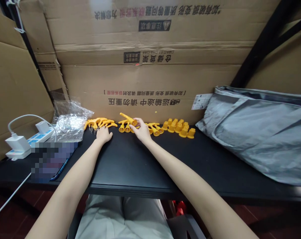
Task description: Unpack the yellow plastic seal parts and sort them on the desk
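My right hand [142, 130] pinches a yellow plastic piece with a flared cup and a stick-like handle [127, 117], raised slightly above the others. Below and behind that hand lie several similar yellow cup-and-handle pieces [121, 128], their wide ends facing me. At the left, a heap of orange-yellow handles with spiral metal shafts [100, 122] rests against the cardboard. My left hand [104, 134] is at the front of this heap, thumb apart, with its fingertips partly hidden among the handles. Several loose yellow flanged cups [178, 126] stand right of my right hand.
Clear plastic wrap [70, 124] lies left of the handles. Nearer me are a white power strip with a charger [18, 143] and a dark phone, partly blurred out [62, 162]. A grey bag [260, 132] occupies the right. Cardboard [150, 78] walls the back of the black table [130, 166].
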### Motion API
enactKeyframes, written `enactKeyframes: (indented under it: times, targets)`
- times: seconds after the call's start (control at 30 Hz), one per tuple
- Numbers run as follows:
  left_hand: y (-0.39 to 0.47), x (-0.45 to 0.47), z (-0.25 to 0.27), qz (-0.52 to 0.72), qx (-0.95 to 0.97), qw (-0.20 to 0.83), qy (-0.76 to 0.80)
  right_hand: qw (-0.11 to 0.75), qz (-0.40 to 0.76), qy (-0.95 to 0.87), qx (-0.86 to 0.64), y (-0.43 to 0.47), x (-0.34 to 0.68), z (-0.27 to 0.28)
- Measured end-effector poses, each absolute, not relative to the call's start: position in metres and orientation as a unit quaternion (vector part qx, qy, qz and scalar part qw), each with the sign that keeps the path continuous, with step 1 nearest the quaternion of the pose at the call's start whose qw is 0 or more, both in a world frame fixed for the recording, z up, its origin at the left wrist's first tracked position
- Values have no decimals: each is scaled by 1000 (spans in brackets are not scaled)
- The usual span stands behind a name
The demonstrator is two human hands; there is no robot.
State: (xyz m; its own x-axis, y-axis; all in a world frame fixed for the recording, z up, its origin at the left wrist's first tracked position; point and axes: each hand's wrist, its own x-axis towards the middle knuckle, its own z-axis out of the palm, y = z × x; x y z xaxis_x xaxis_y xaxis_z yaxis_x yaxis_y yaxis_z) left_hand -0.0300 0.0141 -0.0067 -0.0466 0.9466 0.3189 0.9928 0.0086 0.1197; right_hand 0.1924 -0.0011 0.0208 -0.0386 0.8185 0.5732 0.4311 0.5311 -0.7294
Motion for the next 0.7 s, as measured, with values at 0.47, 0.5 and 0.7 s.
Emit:
enactKeyframes:
  times: [0.47, 0.5, 0.7]
  targets:
    - [5, -27, 6, -100, -667, 42, -737, 184, -135, -836, -500, 13, 113, 17]
    - [4, -27, 8, -97, -665, 40, -740, 175, -140, -833, -506, 15, 111, 16]
    - [-1, -25, 13, -105, -651, 41, -751, 154, -140, -824, -527, 18, 106, 11]
